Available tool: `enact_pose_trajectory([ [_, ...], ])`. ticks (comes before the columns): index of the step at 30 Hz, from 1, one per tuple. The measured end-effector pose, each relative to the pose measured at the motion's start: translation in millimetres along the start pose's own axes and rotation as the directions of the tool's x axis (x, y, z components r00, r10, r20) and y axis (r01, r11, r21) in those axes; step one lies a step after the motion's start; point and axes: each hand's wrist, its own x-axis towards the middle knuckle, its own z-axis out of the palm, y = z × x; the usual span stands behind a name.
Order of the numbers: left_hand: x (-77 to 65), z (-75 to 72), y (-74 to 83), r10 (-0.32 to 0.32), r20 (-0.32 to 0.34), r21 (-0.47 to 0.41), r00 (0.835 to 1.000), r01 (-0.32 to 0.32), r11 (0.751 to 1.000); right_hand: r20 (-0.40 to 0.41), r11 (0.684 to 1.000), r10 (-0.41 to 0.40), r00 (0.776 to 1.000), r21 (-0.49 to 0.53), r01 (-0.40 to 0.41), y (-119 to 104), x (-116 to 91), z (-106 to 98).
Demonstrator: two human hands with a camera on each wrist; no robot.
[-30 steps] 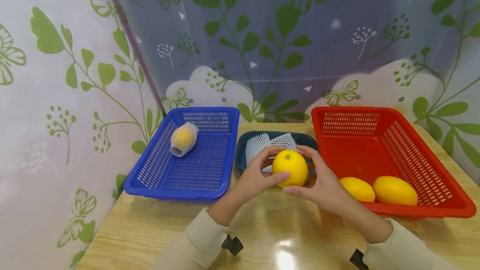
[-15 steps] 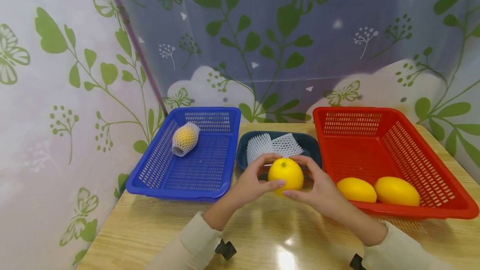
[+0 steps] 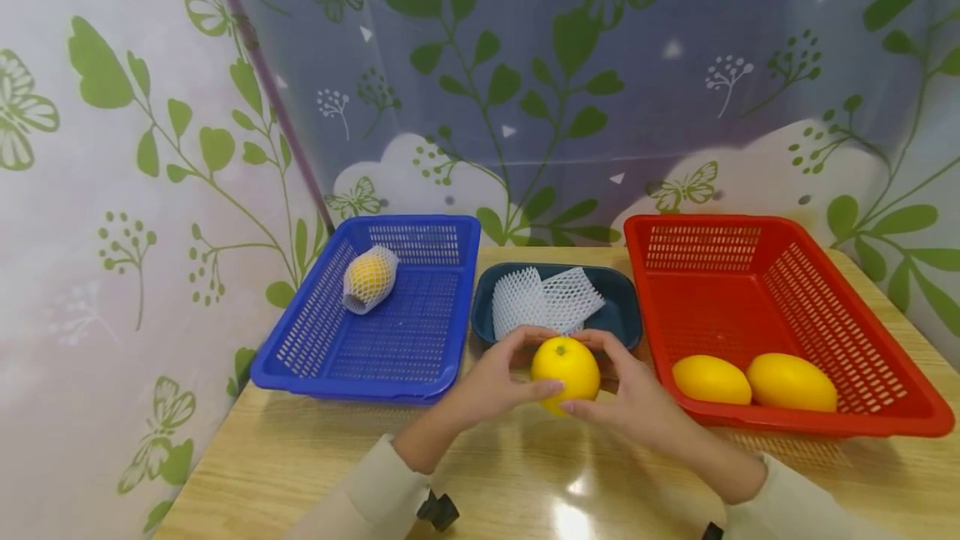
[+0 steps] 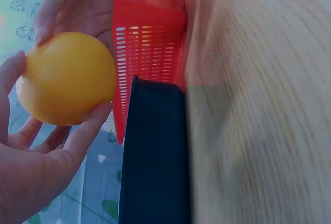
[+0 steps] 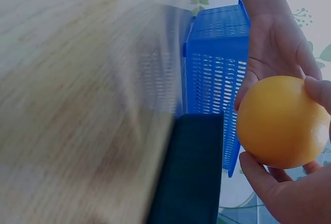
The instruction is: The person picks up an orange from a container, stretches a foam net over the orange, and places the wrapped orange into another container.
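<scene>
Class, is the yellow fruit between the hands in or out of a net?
Out: the yellow fruit shows bare, smooth skin in all three views; white nets lie in the dark tray.

sleeves: cream | fittings: black, angular, near sleeve ends | hands: bare

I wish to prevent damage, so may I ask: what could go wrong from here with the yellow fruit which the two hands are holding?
Slipping: the round yellow fruit is held between the left hand and right hand, raised off the table, so it might drop and roll.

Bruising: unlike the netted fruit in the blue basket, it has no net around it; knocking the nearby dark tray could mark it.
</scene>
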Motion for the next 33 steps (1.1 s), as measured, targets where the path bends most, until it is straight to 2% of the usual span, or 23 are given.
enact_pose_trajectory([
  [7, -6.2, 3.1, -10.1, -0.081, 0.033, -0.048, 0.996, 0.082, 0.995, 0.046, 1.0, 0.004, 0.999, -0.007, -0.004, 7, -4, 6],
  [14, -7.6, 6.6, -20.9, -0.059, 0.04, -0.038, 0.997, 0.061, 0.997, 0.081, 0.999, 0.007, 0.997, -0.034, -0.004, 15, -1, 8],
  [21, -10.2, 10.1, -26.1, -0.094, 0.053, -0.029, 0.994, 0.096, 0.995, 0.12, 1.0, -0.006, 0.993, -0.01, 0.007, 26, -1, 11],
  [33, -9.2, 14.9, -36.2, -0.082, 0.041, 0.004, 0.996, 0.082, 0.997, 0.114, 1.0, -0.001, 0.993, -0.015, 0.003, 33, -2, 15],
])
